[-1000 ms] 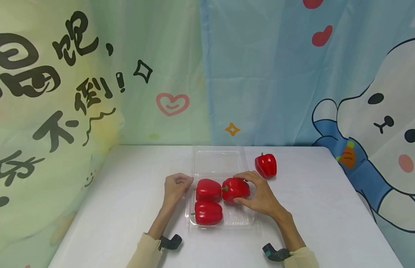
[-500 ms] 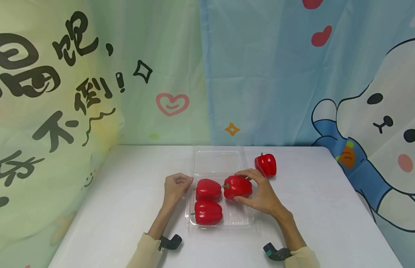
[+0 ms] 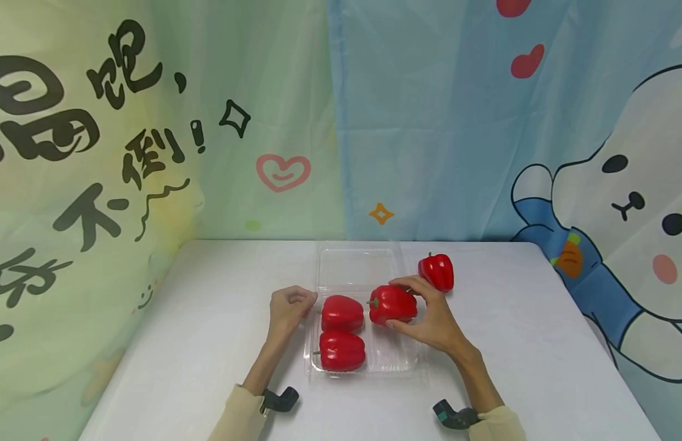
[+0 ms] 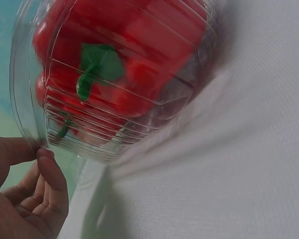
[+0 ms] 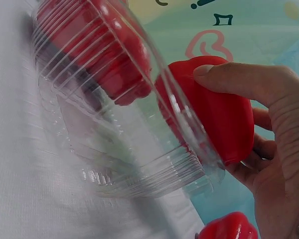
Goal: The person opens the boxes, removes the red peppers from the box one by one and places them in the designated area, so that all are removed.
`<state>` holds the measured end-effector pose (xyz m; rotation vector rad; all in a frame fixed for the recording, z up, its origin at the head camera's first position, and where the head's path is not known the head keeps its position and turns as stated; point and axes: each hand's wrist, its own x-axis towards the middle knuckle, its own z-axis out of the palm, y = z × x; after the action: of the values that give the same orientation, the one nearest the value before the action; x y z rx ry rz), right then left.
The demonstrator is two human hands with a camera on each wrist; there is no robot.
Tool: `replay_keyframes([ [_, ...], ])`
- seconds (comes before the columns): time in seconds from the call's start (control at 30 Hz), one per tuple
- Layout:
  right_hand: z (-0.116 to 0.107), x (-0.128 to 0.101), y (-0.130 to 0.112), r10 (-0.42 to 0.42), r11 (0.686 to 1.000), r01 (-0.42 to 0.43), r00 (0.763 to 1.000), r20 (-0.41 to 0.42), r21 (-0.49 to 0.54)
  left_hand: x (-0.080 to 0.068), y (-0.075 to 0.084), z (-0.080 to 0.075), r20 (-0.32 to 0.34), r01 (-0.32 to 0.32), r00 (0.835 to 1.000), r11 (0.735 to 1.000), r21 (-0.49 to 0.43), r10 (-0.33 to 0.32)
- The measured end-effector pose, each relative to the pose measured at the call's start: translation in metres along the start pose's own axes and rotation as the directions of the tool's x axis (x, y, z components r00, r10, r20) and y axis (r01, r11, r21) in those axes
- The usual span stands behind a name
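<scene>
Head view shows the right hand (image 3: 431, 318), its grip curled round a red pepper (image 3: 392, 304) over the clear tray (image 3: 398, 361), while the left hand (image 3: 286, 306) pinches the rim. Judged: placing step; next, lowering it beside two peppers (image 3: 342, 331).

red peppers (image 3: 341, 312), clear plastic tray (image 3: 393, 358), white table (image 3: 209, 331)
</scene>
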<state>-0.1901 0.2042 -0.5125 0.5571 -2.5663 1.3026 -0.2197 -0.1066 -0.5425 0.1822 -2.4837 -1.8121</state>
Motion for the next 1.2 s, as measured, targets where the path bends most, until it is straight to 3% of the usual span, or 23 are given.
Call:
replay_keyframes([
  [0.13,0.000,0.000,-0.001,0.020,1.000,-0.020,1.000,-0.009,0.002,0.000,0.000,0.000,0.000,-0.001,1.000,1.000,0.002,0.001],
  [0.27,-0.006,0.001,-0.021,0.030,0.999,-0.030,0.999,-0.011,0.019,-0.001,0.000,0.000,0.002,0.003,1.000,1.000,-0.005,-0.003],
  [0.37,-0.008,0.001,-0.023,0.031,0.998,-0.030,0.999,-0.026,0.046,0.000,0.000,0.000,0.001,0.001,1.000,1.000,-0.007,-0.001],
  [0.53,-0.004,0.001,-0.002,0.008,0.995,-0.002,0.998,-0.062,0.097,0.000,0.000,0.000,0.002,-0.005,1.000,1.000,-0.006,0.005],
  [1.2,-0.009,0.000,0.005,0.007,0.997,0.004,0.990,-0.138,0.080,0.000,0.000,-0.001,0.006,0.000,1.000,1.000,-0.023,0.001],
])
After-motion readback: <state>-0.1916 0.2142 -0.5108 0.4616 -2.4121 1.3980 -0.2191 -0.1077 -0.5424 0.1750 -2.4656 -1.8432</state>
